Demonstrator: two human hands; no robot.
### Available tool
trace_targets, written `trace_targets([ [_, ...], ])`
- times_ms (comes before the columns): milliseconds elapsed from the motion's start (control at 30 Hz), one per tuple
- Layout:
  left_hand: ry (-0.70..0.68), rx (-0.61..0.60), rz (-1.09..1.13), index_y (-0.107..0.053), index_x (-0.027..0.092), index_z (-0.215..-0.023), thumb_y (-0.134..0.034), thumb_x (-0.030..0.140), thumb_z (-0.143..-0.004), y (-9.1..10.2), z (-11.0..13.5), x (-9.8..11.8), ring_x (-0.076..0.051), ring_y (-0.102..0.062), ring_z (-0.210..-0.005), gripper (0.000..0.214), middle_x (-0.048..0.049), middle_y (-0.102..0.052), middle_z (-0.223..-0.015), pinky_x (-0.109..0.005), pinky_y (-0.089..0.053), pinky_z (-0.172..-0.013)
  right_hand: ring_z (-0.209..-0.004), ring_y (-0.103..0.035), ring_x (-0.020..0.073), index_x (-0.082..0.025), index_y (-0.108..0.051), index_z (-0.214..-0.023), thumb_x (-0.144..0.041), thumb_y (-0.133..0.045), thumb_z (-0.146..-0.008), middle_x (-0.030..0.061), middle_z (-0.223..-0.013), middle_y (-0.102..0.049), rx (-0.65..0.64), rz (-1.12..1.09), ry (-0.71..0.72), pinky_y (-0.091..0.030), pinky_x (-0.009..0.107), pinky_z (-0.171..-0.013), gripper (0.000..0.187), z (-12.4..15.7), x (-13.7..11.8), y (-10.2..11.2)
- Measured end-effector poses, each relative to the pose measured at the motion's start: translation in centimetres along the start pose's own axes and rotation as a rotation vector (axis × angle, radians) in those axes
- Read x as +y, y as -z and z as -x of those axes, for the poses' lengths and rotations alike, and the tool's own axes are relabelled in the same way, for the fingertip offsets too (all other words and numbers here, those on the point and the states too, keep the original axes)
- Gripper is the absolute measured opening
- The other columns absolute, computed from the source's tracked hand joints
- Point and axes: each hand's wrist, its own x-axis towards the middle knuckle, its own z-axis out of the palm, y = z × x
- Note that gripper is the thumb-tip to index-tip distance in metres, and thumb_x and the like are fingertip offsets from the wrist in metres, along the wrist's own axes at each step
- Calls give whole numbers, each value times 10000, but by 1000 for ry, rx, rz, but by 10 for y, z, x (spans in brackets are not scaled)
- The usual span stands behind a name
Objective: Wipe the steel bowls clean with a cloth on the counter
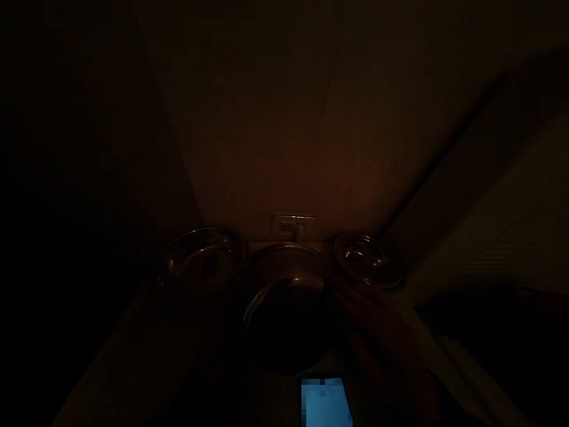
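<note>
The right hand lies in deep shadow against the 3 o'clock rim of a steel bowl, too dark to tell whether it pinches or spreads. A steel basin sits at 10, a steel plate at 2, a wall socket at 12, a lit phone at 6.

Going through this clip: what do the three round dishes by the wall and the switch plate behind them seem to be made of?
All three look like polished stainless steel: the left dish, the middle bowl and the ridged right dish show sharp, mirror-like glints on their rims. The switch plate looks like pale plastic, though the dim light leaves that open.
</note>
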Motion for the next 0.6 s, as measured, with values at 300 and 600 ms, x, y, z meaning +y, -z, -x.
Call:
trace_targets([
  [300, 54, 6, 19, -552, 181, -1153, -506, 345, -884, 1, 0, 0, -199, -572, -999, 319, -90, -557, -1192, -405, -496, -844, -1067, -547, 209, -205, -476, -1309, -99, -492, -857, 89, -1229, -611, -55, -47, 32, -535, 369, -837, 464, -12, 4, -2],
  [600, 73, 32, 34, -550, 175, -1155, -512, 342, -881, 1, 1, -6, -200, -574, -995, 323, -90, -559, -1185, -406, -498, -838, -1019, -560, 216, -174, -538, -1231, -103, -503, -851, 88, -1196, -634, -113, -30, 112, -543, 380, -818, 388, -33, -1, 4],
])
